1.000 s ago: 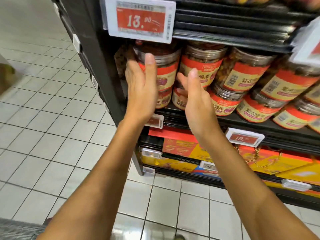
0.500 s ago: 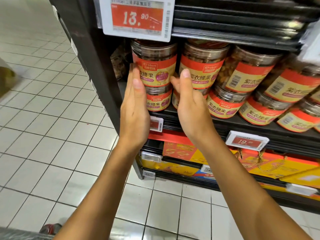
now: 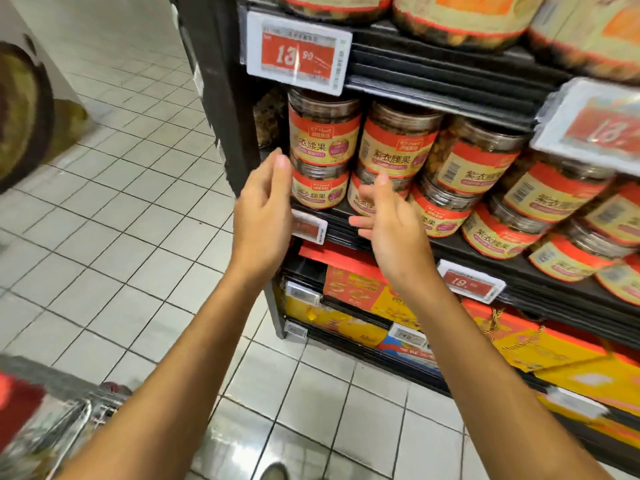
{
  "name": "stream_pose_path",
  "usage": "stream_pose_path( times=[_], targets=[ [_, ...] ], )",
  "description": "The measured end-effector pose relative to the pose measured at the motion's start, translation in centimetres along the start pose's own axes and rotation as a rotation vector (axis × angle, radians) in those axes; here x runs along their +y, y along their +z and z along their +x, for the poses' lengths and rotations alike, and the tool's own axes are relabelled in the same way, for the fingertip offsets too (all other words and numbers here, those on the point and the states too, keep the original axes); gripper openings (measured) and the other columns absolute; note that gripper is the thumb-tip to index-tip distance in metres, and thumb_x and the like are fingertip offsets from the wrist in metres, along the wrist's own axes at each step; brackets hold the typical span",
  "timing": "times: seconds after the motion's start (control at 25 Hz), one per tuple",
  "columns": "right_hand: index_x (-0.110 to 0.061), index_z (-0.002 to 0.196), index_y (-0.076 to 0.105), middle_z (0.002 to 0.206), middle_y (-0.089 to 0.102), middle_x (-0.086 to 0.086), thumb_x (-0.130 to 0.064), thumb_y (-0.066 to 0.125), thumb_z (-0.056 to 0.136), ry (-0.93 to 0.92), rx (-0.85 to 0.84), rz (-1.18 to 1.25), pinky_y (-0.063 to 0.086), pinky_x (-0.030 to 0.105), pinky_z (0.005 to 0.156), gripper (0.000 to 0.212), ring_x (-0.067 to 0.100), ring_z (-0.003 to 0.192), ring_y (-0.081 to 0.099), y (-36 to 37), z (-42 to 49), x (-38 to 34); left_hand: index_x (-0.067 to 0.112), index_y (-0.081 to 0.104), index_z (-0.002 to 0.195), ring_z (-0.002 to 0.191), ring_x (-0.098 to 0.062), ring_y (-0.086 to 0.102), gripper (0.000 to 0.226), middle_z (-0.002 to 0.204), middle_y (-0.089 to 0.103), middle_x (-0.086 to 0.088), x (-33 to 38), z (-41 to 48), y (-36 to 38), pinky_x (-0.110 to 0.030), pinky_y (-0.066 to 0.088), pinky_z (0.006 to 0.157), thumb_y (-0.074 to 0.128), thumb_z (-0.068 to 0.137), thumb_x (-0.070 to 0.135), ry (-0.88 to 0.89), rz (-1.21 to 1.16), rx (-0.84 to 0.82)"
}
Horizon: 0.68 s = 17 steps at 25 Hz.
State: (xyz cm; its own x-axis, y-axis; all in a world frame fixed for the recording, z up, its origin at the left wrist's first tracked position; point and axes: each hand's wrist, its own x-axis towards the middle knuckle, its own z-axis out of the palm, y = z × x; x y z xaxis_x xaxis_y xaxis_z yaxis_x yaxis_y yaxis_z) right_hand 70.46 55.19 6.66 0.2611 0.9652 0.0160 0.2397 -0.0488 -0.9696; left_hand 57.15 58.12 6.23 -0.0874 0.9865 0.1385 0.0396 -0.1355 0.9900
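Head view puts the lower jar [image 3: 320,190] at the far left end of the middle shelf [image 3: 540,271], upright, its red and cream label facing us. The upper jar [image 3: 323,133] stands stacked squarely on its lid. Both are clear tubs of brown nuts.

Our left hand [image 3: 263,209] is raised just to the left of this stack, palm turned inward. Its fingers [image 3: 282,164] are straight and held close together, holding nothing. The tips sit level with the seam between the two jars, and we cannot tell whether they touch the plastic.

Our right hand [image 3: 388,216] is up on the other side, fingers loosely spread and relaxed, thumb pointing left, also holding nothing. It overlaps the bottom jar of the next stack [image 3: 360,199], whose top jar [image 3: 398,143] stands beside the upper jar.

More jars of the same kind run off to the right, several of them tilted. A large red price tag [image 3: 299,55] hangs from the shelf edge above the stack. A small tag [image 3: 310,226] sits on the edge just below our left hand, and another [image 3: 469,282] lies further right. Orange and yellow boxes [image 3: 356,289] fill the shelf beneath. Pale floor tiles [image 3: 121,220] stretch away to the left.
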Motion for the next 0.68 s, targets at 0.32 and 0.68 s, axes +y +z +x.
stream_pose_path(
  times=[0.32, 0.68],
  targets=[
    [-0.021, 0.091, 0.059, 0.083, 0.067, 0.000, -0.034, 0.023, 0.102, 0.089, -0.453, 0.148, 0.049, 0.016, 0.061, 0.040, 0.010, 0.066, 0.065, 2.3, -12.7, -6.3, 0.015, 0.064, 0.079, 0.064, -0.010, 0.063, 0.032, 0.074, 0.068, 0.002, 9.9, -18.7, -10.7, -0.025, 0.049, 0.070, 0.039, 0.100, 0.017, -0.301, -0.043, 0.300],
    [-0.018, 0.084, 0.061, 0.065, 0.071, -0.008, -0.026, 0.021, 0.103, 0.018, -1.223, 0.127, 0.053, 0.018, 0.065, 0.045, 0.006, 0.063, 0.068, 16.8, -31.2, -12.9, 0.007, 0.062, 0.096, 0.052, -0.003, 0.061, 0.015, 0.065, 0.068, 0.004, 14.6, -41.1, -24.8, -0.016, 0.050, 0.056, 0.047, 0.095, 0.011, -0.366, -0.275, 1.026]
  ],
)
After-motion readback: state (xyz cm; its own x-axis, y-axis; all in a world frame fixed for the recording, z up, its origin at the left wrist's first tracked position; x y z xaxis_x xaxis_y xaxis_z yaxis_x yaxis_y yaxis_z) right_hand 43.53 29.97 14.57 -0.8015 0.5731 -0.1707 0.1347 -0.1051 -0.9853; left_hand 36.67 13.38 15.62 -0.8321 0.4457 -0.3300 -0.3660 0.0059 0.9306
